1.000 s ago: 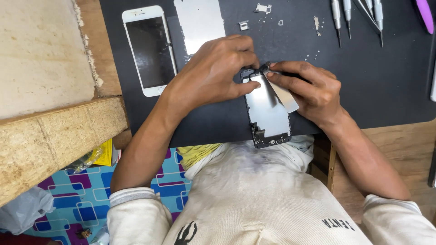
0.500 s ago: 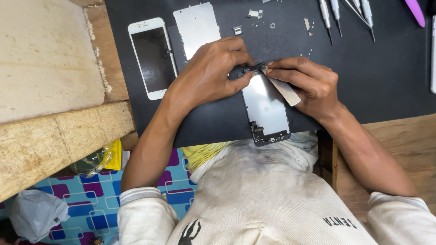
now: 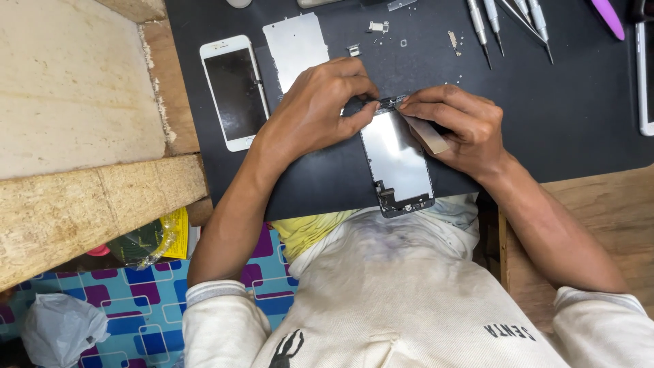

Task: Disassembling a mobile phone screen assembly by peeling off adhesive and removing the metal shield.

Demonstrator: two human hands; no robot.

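Screen panel: a bare phone screen panel lies face down on the black mat, its near end reaching the edge by the person's chest, its far end under both hands.
Left hand: the left hand rests on the mat at the panel's far left corner; thumb and forefinger are pinched nearly closed on that top edge, holding it steady.
Right hand: the right hand comes in from the other side, fingers curled almost closed around a thin tan strip that lies across the panel's upper right; the fingertips meet the left hand's at the small dark parts on the top edge. Whether they grip one of those parts I cannot tell.
Already done, by the look of it: the panel is out of its phone, and a silver backing plate lies apart on the mat behind the left hand, so the shield seems to be off.
Loose bits: small brackets and what look like tiny screws are scattered near the plate, which suggests several fasteners are already out.
Left to do, as I judge it: the parts at the panel's top edge are still in place, and so is the dark piece at its near end.
Tools: screwdrivers lie at the far side, none in hand.
Nearby: a white phone lies face up, left of the plate, untouched.
Surface: wooden surface shows beyond the mat on the right.
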